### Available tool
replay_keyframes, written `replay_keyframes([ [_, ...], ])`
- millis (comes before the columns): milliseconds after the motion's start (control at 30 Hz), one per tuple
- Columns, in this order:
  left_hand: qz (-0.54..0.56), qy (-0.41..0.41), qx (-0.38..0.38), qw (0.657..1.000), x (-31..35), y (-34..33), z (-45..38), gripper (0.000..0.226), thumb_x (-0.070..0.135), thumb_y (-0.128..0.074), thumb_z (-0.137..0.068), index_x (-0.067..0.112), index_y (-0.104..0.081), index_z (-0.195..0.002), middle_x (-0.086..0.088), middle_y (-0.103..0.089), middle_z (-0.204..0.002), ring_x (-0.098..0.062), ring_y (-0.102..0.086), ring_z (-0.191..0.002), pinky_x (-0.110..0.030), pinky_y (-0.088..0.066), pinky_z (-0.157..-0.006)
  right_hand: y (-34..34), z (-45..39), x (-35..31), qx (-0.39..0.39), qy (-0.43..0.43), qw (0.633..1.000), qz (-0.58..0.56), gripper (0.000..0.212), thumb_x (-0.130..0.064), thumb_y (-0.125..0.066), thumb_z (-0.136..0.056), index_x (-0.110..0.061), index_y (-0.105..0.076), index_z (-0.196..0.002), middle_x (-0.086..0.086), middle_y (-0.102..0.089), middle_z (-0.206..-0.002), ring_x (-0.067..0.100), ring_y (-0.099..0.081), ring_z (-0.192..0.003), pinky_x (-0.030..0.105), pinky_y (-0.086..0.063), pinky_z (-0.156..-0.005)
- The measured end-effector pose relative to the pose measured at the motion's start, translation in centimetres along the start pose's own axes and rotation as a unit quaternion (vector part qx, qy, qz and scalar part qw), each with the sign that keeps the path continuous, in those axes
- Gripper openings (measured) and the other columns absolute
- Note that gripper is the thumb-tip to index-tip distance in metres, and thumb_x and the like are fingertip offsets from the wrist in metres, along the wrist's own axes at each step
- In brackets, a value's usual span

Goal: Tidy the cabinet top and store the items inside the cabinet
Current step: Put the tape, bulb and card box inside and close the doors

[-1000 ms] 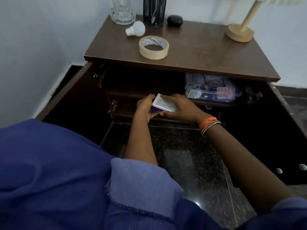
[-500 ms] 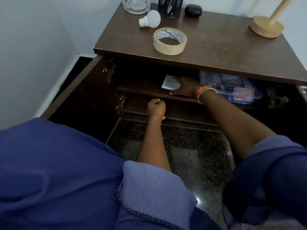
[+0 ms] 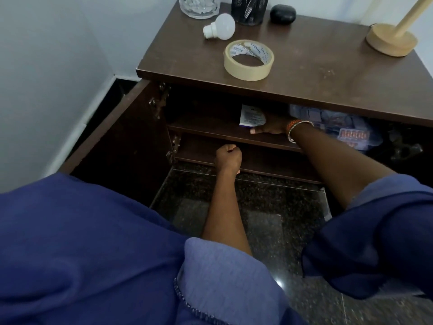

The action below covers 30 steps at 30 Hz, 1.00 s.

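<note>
A brown cabinet stands with both doors open. My right hand reaches onto the upper shelf and holds a small white box with a purple edge there. My left hand is a closed fist in front of the lower shelf, holding nothing. On the cabinet top lie a roll of beige tape and a white light bulb.
At the back of the top stand a glass jar, a black mesh holder, a black oval case and a wooden lamp base. A clear bag of medicine strips fills the shelf's right side. The left door swings out by the wall.
My right hand carried the white box from in front of the cabinet onto the upper shelf. My left hand let go of the box and closed into a fist lower down.
</note>
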<state>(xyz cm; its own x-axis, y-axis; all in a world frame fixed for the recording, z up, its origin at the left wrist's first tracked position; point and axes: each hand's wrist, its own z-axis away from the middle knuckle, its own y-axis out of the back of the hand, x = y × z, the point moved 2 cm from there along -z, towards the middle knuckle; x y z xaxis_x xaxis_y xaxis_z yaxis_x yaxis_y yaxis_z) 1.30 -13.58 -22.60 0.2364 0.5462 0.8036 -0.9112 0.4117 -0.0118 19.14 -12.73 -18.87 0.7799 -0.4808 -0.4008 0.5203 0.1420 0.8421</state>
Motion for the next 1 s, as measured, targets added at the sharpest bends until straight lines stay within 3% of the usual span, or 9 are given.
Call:
replay_keyframes([
  [200, -0.010, -0.009, -0.006, 1.000, 0.1, -0.2, 0.1, 0.033, 0.020, -0.046, -0.092, 0.016, -0.054, -0.124, -0.007, -0.060, -0.121, -0.024, -0.059, -0.103, -0.027, -0.047, -0.059, -0.1, 0.7, -0.4, -0.015, 0.006, 1.000, 0.005, 0.086, -0.024, -0.069, -0.085, -0.008, -0.015, -0.150, 0.012, -0.027, -0.154, 0.027, -0.025, -0.142, 0.029, -0.016, -0.115],
  [367, -0.013, -0.028, -0.004, 1.000, 0.6, 0.1, 0.4, 0.021, 0.019, -0.046, -0.093, 0.015, -0.059, -0.109, -0.004, -0.060, -0.104, -0.023, -0.058, -0.097, -0.038, -0.049, -0.085, 0.4, 1.8, -1.1, -0.028, -0.006, 1.000, -0.002, 0.088, -0.029, -0.069, -0.084, -0.007, -0.014, -0.150, 0.013, -0.026, -0.155, 0.028, -0.024, -0.143, 0.028, -0.016, -0.115],
  [467, -0.013, -0.051, 0.018, 0.998, 1.2, 0.8, 0.6, 0.013, 0.019, -0.046, -0.092, 0.025, -0.057, -0.096, -0.004, -0.064, -0.110, -0.023, -0.060, -0.102, -0.043, -0.049, -0.095, 0.4, 3.4, -2.1, -0.008, -0.006, 1.000, 0.022, 0.090, -0.044, -0.062, -0.083, 0.000, -0.019, -0.149, 0.017, -0.028, -0.153, 0.033, -0.028, -0.141, 0.030, -0.019, -0.114],
  [567, 0.011, -0.085, 0.055, 0.995, 2.3, 1.5, 0.9, 0.014, 0.016, -0.050, -0.091, 0.025, -0.059, -0.098, -0.006, -0.065, -0.112, -0.022, -0.061, -0.102, -0.043, -0.050, -0.094, -0.2, 4.3, -2.7, 0.079, 0.036, 0.996, -0.002, 0.080, -0.047, -0.067, -0.082, -0.012, -0.033, -0.146, 0.013, -0.041, -0.148, 0.031, -0.040, -0.134, 0.036, -0.032, -0.112],
  [667, 0.065, -0.110, 0.080, 0.989, 3.5, 2.2, 1.6, 0.016, 0.016, -0.050, -0.092, 0.020, -0.060, -0.105, -0.006, -0.066, -0.110, -0.018, -0.062, -0.098, -0.037, -0.051, -0.089, -1.5, 7.2, -3.4, 0.097, 0.089, 0.991, 0.006, 0.081, -0.034, -0.069, -0.082, -0.013, -0.027, -0.148, 0.012, -0.035, -0.151, 0.029, -0.034, -0.138, 0.034, -0.028, -0.112],
  [833, 0.117, -0.139, 0.086, 0.980, 4.8, 2.5, 3.3, 0.019, 0.012, -0.049, -0.093, 0.013, -0.060, -0.108, -0.007, -0.066, -0.108, -0.016, -0.063, -0.092, -0.032, -0.052, -0.081, -2.1, 12.2, -6.2, 0.147, 0.213, 0.966, -0.023, 0.062, -0.021, -0.067, -0.081, -0.012, -0.047, -0.139, 0.008, -0.051, -0.141, 0.019, -0.044, -0.133, 0.034, -0.036, -0.111],
  [1000, 0.167, -0.241, 0.071, 0.954, 7.3, 2.5, 5.8, 0.015, 0.010, -0.049, -0.089, 0.011, -0.064, -0.093, -0.002, -0.068, -0.080, -0.013, -0.064, -0.073, -0.032, -0.050, -0.064, 3.3, 14.9, -11.8, 0.268, 0.293, 0.914, -0.081, 0.035, -0.013, -0.060, -0.085, -0.010, -0.065, -0.119, 0.003, -0.067, -0.118, 0.011, -0.059, -0.113, 0.021, -0.044, -0.099],
])
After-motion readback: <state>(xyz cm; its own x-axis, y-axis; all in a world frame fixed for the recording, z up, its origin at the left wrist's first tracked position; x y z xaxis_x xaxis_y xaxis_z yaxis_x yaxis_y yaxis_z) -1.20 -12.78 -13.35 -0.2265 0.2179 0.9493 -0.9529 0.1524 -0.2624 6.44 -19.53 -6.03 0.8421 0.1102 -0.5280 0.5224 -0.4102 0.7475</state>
